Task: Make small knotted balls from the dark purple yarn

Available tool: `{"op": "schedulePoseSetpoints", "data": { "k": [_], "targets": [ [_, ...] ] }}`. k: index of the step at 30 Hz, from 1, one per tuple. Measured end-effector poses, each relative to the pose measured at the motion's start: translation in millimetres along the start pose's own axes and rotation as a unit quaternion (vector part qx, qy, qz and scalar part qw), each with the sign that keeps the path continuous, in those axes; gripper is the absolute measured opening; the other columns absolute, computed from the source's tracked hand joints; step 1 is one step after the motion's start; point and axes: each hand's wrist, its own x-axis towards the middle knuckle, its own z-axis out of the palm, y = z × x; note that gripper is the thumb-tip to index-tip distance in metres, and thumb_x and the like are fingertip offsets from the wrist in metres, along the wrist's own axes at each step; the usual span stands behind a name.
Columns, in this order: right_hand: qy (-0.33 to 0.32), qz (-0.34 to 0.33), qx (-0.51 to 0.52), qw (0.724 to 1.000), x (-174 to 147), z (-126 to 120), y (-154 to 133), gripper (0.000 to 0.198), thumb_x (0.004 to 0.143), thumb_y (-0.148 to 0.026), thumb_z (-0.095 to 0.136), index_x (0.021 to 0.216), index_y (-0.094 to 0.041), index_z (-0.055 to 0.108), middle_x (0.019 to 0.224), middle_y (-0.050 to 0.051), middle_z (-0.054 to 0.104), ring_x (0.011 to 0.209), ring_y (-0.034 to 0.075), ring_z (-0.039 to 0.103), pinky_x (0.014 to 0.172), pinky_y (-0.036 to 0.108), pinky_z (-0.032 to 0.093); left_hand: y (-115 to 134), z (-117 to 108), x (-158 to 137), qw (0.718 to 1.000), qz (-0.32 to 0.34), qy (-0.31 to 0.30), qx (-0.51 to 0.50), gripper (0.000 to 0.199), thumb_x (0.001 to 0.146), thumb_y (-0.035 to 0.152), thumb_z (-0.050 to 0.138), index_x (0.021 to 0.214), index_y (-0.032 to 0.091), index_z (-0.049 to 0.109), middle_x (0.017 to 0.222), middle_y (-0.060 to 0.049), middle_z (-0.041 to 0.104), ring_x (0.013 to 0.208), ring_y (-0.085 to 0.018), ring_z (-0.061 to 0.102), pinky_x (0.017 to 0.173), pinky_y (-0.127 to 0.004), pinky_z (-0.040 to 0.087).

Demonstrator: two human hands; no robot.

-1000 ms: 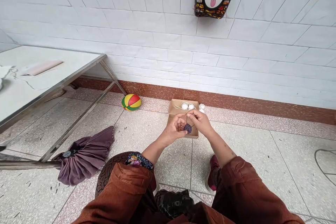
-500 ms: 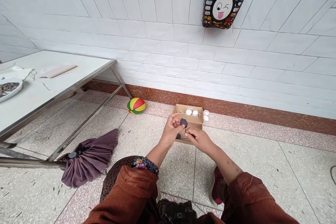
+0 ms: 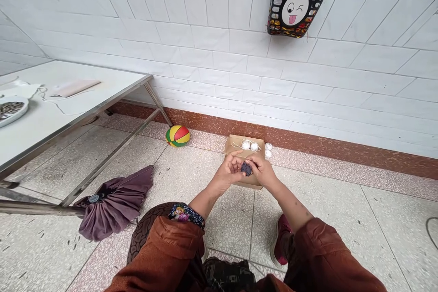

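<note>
A small dark grey-blue ball of yarn (image 3: 246, 169) is held between my two hands over a cardboard box. My left hand (image 3: 226, 172) grips it from the left, thumb below and fingers curled behind. From the right, my right hand (image 3: 263, 171) pinches its upper side with thumb and fingers. The hands hide much of the near half of the box (image 3: 251, 185). Two white balls of string (image 3: 246, 144) lie in the far half, with loose ends trailing out sideways.
More white balls (image 3: 268, 149) sit on the floor right of the box. Left are a colourful ball (image 3: 178, 136), a folded purple umbrella (image 3: 116, 205) and a metal-framed table (image 3: 109, 77) bearing a plate (image 3: 13, 108). A black basket (image 3: 297, 9) hangs on the tiled wall.
My right hand has moved up from pinching a strand below the dark yarn ball to holding the ball itself. The ball has shifted slightly right and down.
</note>
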Motion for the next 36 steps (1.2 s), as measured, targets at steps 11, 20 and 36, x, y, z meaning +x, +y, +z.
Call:
{"op": "schedulePoseSetpoints", "data": {
  "k": [11, 20, 36],
  "targets": [
    [-0.174, -0.071, -0.065, 0.98, -12.9, 17.4, -17.4, 0.021, 0.1, -0.028, 0.043, 0.087, -0.021, 0.058, 0.082, 0.003, 0.064, 0.075, 0.017, 0.06, 0.07, 0.028, 0.043, -12.4, -21.0, 22.4, 0.984, 0.024, 0.177, 0.012, 0.055, 0.065, 0.015, 0.075, 0.115, 0.021, 0.052, 0.082, 0.003, 0.061, 0.077, -0.012, 0.058, 0.081, -0.029, 0.042],
    [-0.002, -0.072, 0.031, 0.997, 30.8, -32.8, -61.2, 0.022, 0.098, -0.034, 0.049, 0.089, -0.021, 0.064, 0.083, 0.004, 0.067, 0.076, 0.017, 0.061, 0.071, 0.028, 0.045, 12.0, -21.5, 40.6, 0.998, 0.019, -0.026, 0.054, 0.066, 0.062, 0.012, 0.078, 0.122, 0.022, 0.05, 0.088, 0.002, 0.058, 0.08, -0.011, 0.056, 0.077, -0.026, 0.043],
    [-0.013, 0.027, -0.087, 0.996, 4.7, 9.4, -17.3, 0.018, 0.096, -0.028, 0.044, 0.096, -0.021, 0.061, 0.077, 0.003, 0.067, 0.068, 0.018, 0.061, 0.063, 0.026, 0.042, 14.2, -13.0, 39.0, 0.987, -0.008, 0.105, -0.118, 0.055, 0.068, 0.019, 0.079, 0.116, 0.022, 0.054, 0.087, 0.002, 0.06, 0.077, -0.01, 0.057, 0.075, -0.026, 0.045]
  ]
}}
